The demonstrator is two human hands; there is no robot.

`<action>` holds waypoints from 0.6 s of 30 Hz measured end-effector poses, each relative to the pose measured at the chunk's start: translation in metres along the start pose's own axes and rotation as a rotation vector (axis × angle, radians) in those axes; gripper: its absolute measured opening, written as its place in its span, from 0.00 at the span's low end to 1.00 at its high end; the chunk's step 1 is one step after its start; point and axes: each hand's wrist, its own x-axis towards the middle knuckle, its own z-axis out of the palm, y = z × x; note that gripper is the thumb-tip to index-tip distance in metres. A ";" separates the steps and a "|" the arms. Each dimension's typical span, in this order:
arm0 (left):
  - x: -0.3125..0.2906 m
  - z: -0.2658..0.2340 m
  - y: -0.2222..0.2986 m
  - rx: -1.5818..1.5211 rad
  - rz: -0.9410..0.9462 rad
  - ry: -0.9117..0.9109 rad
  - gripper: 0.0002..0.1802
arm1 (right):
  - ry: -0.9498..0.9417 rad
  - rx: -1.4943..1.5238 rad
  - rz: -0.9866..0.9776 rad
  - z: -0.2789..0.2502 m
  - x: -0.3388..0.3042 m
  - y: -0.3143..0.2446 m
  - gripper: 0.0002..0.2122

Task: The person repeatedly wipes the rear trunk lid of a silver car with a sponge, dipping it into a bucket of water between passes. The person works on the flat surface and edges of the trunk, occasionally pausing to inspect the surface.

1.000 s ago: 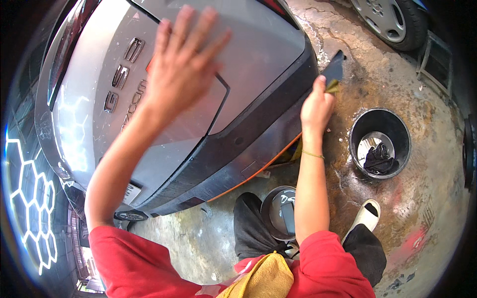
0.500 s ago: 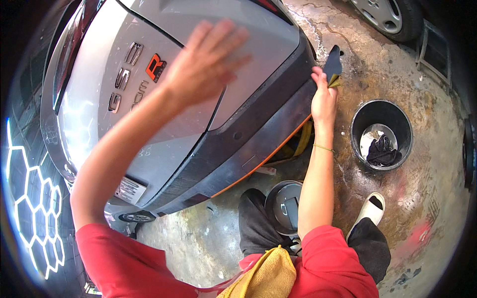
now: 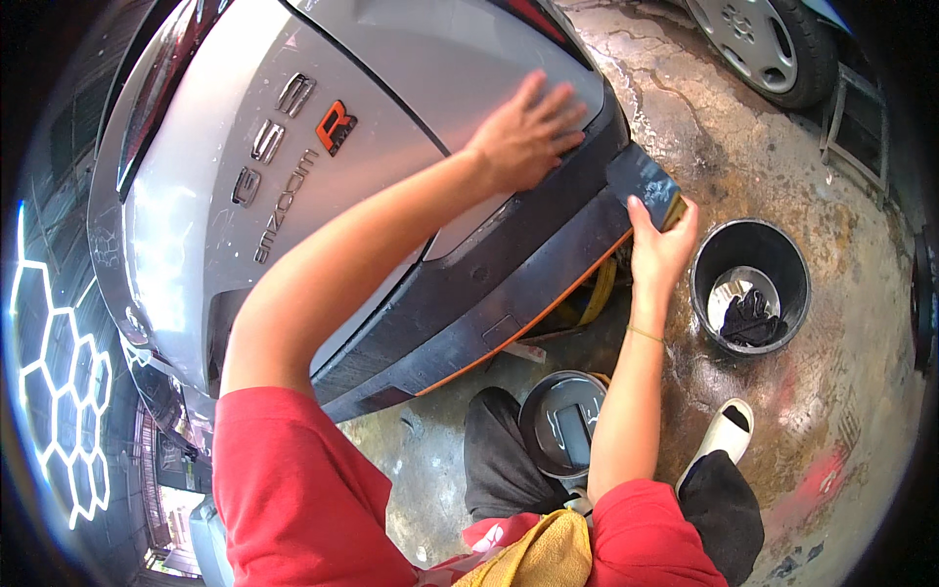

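A silver car's rear (image 3: 323,176) with raised lettering fills the upper left; a dark bumper (image 3: 509,284) with an orange lower stripe runs beneath it. My left hand (image 3: 523,132) lies flat, fingers spread, on the silver panel just above the bumper. My right hand (image 3: 660,240) grips a small yellow-green cloth (image 3: 675,210) pressed against the bumper's dark corner piece (image 3: 641,176).
A black bucket (image 3: 773,245) holding a dark rag stands on the wet concrete at right. A round grey tin (image 3: 562,421) sits by my knee. A yellow towel (image 3: 533,553) hangs at my chest. Another car's wheel (image 3: 758,39) is at the top right.
My left hand dropped from mid-air onto the silver panel, further right. My right hand moved slightly down and right along the bumper corner with the cloth. The view shifted.
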 end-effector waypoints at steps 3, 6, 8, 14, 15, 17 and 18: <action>-0.005 0.008 0.005 0.031 0.050 0.001 0.26 | -0.034 0.047 0.191 -0.018 0.010 0.005 0.13; -0.027 -0.001 -0.009 -0.060 0.026 0.021 0.26 | -0.004 0.094 0.186 -0.018 0.017 0.008 0.08; -0.044 -0.017 -0.038 -0.104 -0.037 0.061 0.29 | 0.056 0.218 0.258 -0.011 0.017 -0.004 0.09; -0.092 -0.038 -0.116 0.082 -0.283 0.157 0.32 | -0.017 0.058 -0.085 0.043 -0.005 -0.020 0.19; -0.098 -0.041 -0.122 0.099 -0.284 0.176 0.32 | -0.076 0.079 -0.142 0.056 -0.012 -0.039 0.21; -0.092 -0.042 -0.118 0.096 -0.310 0.214 0.32 | -0.190 0.134 -0.149 0.083 -0.020 -0.057 0.23; -0.089 -0.044 -0.114 0.087 -0.328 0.216 0.31 | -0.240 -0.134 -0.245 0.096 -0.037 -0.061 0.27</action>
